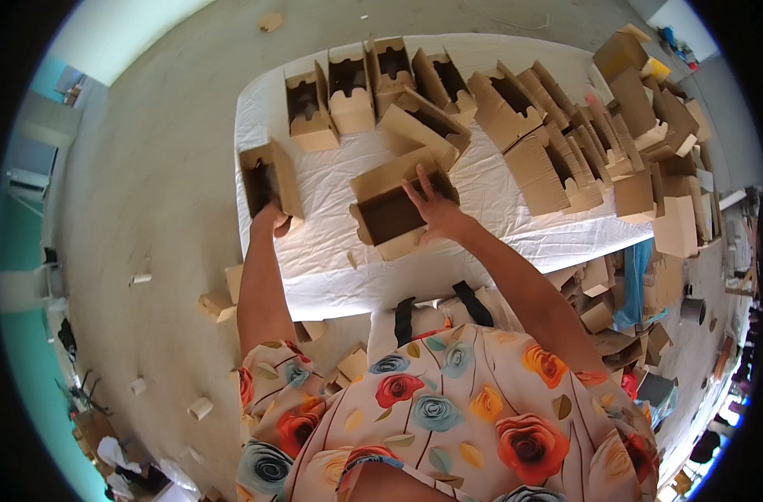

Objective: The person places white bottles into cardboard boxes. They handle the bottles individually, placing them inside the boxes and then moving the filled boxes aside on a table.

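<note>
Two open cardboard cartons were under the person's hands on the white-covered table (321, 259). The left carton (287, 180) stood by the table's left edge; the left hand (273, 219) was closed on its near end, some fingers hidden by the board. The middle carton (388, 177) lay directly before the person, its opening uppermost, and the right hand (438, 216) spanned its right end with fingers splayed, not clenched. How firmly that hand pressed, I could not tell. Further cartons (352, 113) lined the far edge, and piled cartons (536, 177) crowded the right side. In my judgement the board was light, dry and fairly stiff, offering good grip, though the notched flaps would likely bend or crease under a hard pinch. The sounder hold appeared to be on a long wall or folded corner. The interiors were dark; any contents, and hence added weight, could not be confirmed.
</note>
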`<state>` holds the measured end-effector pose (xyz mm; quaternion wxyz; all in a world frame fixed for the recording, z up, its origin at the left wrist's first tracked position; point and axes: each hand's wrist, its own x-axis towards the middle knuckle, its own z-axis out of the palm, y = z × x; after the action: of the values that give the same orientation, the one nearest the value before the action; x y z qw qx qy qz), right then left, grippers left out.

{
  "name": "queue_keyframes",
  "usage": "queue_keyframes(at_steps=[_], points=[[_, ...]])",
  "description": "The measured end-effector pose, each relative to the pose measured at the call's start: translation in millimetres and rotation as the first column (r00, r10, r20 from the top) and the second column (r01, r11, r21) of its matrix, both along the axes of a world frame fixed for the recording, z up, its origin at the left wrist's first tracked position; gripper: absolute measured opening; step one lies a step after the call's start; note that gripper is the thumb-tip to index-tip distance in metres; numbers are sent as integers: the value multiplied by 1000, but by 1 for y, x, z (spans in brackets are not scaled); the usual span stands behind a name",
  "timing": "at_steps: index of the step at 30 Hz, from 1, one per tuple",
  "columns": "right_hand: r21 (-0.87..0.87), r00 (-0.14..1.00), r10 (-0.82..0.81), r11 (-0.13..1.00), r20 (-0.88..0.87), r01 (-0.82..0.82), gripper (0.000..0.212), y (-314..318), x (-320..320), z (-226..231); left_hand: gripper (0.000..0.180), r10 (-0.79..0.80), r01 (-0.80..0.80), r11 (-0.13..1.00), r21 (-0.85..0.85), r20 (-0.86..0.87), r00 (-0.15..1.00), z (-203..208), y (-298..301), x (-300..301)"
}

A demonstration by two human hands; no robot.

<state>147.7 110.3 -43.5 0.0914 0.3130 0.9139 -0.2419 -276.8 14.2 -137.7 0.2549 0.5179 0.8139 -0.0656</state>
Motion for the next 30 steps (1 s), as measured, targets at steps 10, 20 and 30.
queue_keyframes(at_steps=[10, 20, 30], points=[[120, 985, -172, 977, -29, 174, 127, -32, 6, 2, 53, 328, -510, 860, -32, 800, 502, -35, 5, -21], [13, 970, -232, 972, -80, 233, 123, -36, 9, -4, 54, 182, -374, 747, 550, 371, 910, 77, 3, 43], [-20, 971, -190, 982, -143, 189, 113, -26, 11, -17, 59, 147, -440, 569, 695, 441, 885, 170, -79, 62]])
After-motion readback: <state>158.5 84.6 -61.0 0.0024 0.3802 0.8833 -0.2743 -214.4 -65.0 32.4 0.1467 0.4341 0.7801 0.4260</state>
